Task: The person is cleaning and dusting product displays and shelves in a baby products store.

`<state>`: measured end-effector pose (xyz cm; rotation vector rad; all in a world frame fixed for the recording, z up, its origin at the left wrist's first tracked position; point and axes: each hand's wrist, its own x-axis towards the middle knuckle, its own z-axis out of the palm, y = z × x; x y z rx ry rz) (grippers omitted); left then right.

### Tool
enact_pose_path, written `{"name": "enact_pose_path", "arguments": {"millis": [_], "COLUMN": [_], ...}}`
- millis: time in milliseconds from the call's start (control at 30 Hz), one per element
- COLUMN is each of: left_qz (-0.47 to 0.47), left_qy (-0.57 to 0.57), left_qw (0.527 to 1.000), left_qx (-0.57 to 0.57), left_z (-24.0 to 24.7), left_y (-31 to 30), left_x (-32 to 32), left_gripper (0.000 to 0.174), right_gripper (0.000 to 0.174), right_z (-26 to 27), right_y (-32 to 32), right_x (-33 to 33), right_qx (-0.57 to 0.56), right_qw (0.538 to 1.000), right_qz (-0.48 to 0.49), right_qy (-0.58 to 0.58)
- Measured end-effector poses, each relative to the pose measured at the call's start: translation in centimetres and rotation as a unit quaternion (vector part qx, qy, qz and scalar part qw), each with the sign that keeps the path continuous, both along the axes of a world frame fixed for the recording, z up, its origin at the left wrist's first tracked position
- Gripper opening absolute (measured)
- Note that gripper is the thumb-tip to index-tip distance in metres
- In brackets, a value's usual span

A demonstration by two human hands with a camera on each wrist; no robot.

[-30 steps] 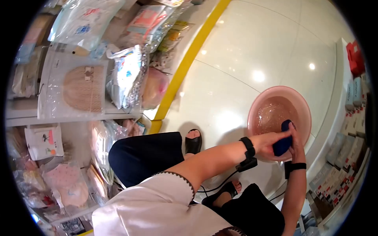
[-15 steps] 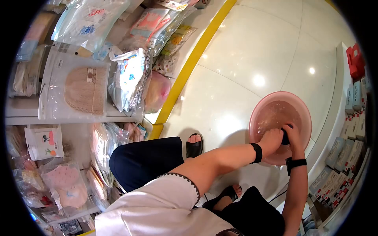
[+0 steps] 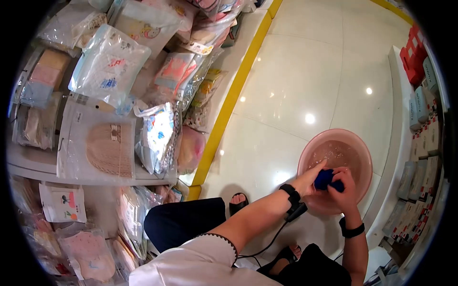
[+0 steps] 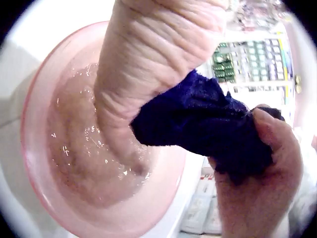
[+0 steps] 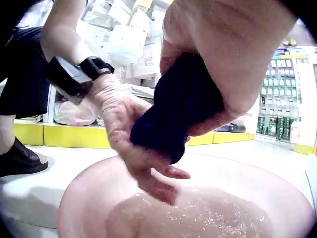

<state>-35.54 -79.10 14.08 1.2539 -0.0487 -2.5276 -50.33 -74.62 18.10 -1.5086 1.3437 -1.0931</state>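
A dark blue cloth [image 3: 324,179], bunched into a thick roll, is held over a pink basin [image 3: 366,157] of water. My right hand [image 3: 345,189] grips one end, with the thumb and fingers curled round it in the left wrist view. My left hand [image 3: 307,182] supports the other end. Seen from the right wrist, the left palm lies against the cloth [image 5: 173,111] and its fingers [image 5: 156,187] stretch out above the basin. Light glints on the rippled water [image 4: 81,148]. Black bands circle both wrists.
Shelves of bagged baby goods, including a knitted hat [image 3: 110,150], line the left behind a yellow edge strip [image 3: 229,105]. Boxed goods [image 3: 420,178] stand on a low shelf close to the basin's right. A cable [image 3: 267,245] hangs from the left wrist device [image 3: 295,209].
Half a second ago my left hand was closed in a fist on the cloth; now its fingers are straightened and more cloth shows. The head view has shifted, placing the basin lower.
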Motion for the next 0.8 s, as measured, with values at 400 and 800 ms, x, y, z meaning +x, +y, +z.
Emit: {"name": "enact_pose_path", "arguments": {"millis": [400,800], "left_qz": [0.004,-0.106], "left_qy": [-0.309,-0.125], "left_qw": [0.609,0.296], "left_qx": [-0.73,-0.941], "left_z": [2.1,2.7], "left_y": [1.5,1.7], "left_x": [-4.3,-4.8], "left_gripper": [0.015,0.014], "right_gripper": [0.017,0.016], "right_z": [-6.5,-3.2], "right_y": [0.8,-2.8], "right_x": [-0.9,-3.3], "right_qx": [0.107,0.429], "right_qw": [0.937,0.834], "right_qz": [-0.189,0.048], "right_qy": [-0.274,-0.344]}}
